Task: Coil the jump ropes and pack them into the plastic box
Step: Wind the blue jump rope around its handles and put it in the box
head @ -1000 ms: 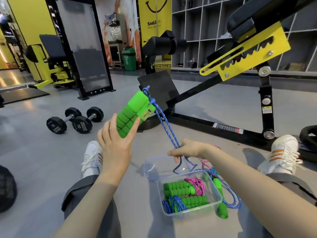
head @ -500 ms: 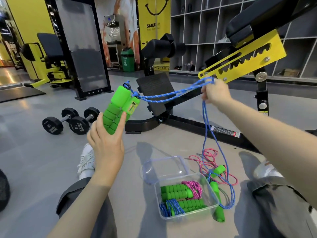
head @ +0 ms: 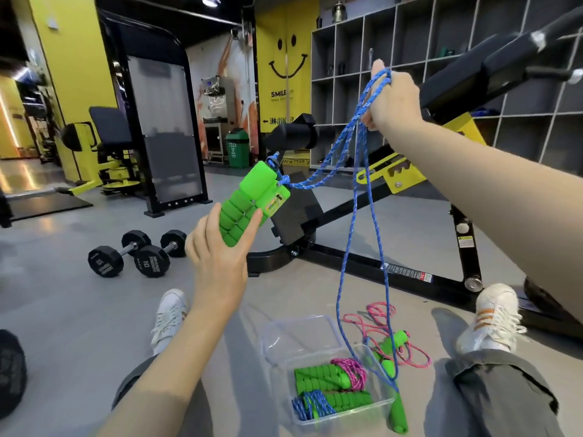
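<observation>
The left hand (head: 217,266) curls round the paired green foam handles (head: 243,212) of the blue braided jump rope (head: 344,141), long axis tilted up and away. The right hand (head: 392,99), higher and farther out, grips gathered strands. The slack loop hangs down just right of the clear plastic box (head: 347,414) on the floor, below both hands

The lower ends of the green handles (head: 252,203) are hidden behind the left hand (head: 217,266), seen from its back. The fingers of the right hand (head: 394,96) are mostly covered by its back, so the grip on the blue rope (head: 356,190) is only partly shown. The print on the label (head: 274,205) is too small to be read. A dark object (head: 11,373) is cut off by the left edge.
</observation>
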### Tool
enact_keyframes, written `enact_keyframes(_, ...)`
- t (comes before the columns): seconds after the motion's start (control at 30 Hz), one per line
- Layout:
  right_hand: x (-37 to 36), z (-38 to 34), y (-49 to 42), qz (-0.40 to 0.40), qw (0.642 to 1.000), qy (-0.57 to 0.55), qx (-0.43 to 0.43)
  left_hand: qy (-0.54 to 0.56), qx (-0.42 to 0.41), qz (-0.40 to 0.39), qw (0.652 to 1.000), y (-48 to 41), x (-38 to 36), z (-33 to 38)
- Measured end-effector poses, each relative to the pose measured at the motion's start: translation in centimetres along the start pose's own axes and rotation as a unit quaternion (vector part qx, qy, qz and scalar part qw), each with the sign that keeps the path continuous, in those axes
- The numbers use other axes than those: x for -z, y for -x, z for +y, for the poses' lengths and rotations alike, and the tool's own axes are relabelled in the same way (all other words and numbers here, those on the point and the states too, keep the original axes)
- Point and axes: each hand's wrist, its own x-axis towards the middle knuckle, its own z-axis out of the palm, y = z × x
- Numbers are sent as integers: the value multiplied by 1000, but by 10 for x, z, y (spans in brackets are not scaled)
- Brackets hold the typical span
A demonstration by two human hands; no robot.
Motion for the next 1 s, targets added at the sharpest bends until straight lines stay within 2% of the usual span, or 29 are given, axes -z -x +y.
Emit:
enact_keyframes(0.1,6,-15,-4,10,1000,-23,2,-3,-3,14,1000,-14,13,0)
enact_keyframes(0.23,15,-45,-18,21,989,-147,-13,-3,-15,17,1000,-35,30,-2)
enact_keyframes(0.33,23,-75,-35,36,991,-122,35,-5,-9,34,999,-52,39,-6)
enact_keyframes(0.4,25,-83,-47,29,990,-131,31,-8,-6,39,999,-58,43,-5)
enact_keyframes(0.5,18,-73,-41,43,994,-88,39,-10,-19,43,999,-56,45,-8)
enact_keyframes(0.67,-14,-13,-17,7,989,-120,-83,-16,-41,37,998,-38,46,-14)
enact_keyframes(0.77,-43,45,21,-75,971,-144,-177,-20,-39,33,998,-31,46,-16)
enact_keyframes(0.8,-52,63,39,-117,969,-105,-193,-22,-39,30,999,-29,45,-17)
enact_keyframes(0.87,-65,92,78,-257,947,27,-191,-25,-43,29,998,-23,42,-19)
enact_keyframes(0.93,-68,109,114,-418,880,157,-162,-31,-49,26,998,-18,38,-22)
enact_keyframes(1.0,-65,121,137,-531,798,259,-121,-40,-64,24,997,-13,33,-26)
